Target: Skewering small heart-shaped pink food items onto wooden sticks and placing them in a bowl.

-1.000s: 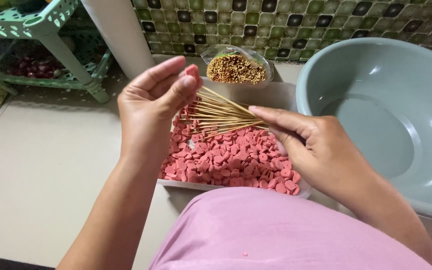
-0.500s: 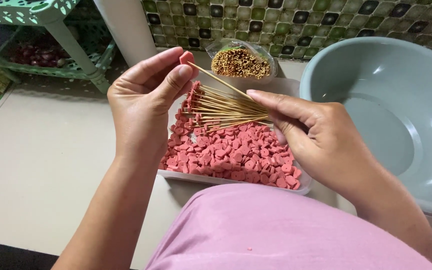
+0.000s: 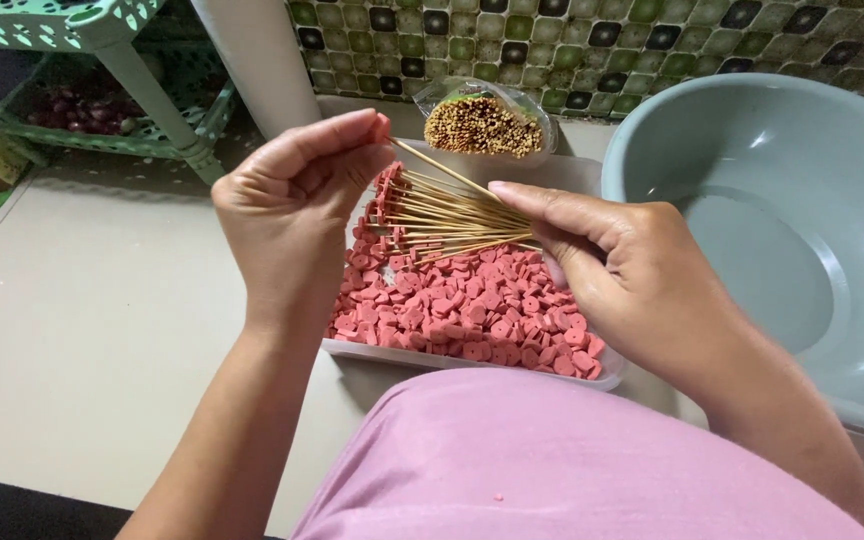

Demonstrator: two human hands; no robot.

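Note:
My right hand (image 3: pixel 632 270) grips a fanned bunch of thin wooden skewers (image 3: pixel 447 220) by their ends, points aimed left. My left hand (image 3: pixel 297 205) pinches a small pink slice between thumb and forefinger at the tip of the topmost skewer. Both hands hover over a shallow clear tray (image 3: pixel 382 352) filled with several pink round sausage slices (image 3: pixel 472 310), each with a small hole. Behind the tray stands a bag holding a tight bundle of more skewers (image 3: pixel 482 125), seen end-on.
A large grey-blue plastic basin (image 3: pixel 782 230) sits to the right on the beige floor. A green plastic rack (image 3: pixel 102 120) with dark red onions stands at the back left, a white pole beside it. My pink-clad knee fills the foreground. A tiled wall runs behind.
My left hand has closed its fingers onto the pink slice at the top skewer's tip. The skewer bunch stays fanned in my right hand. The view has drifted slightly.

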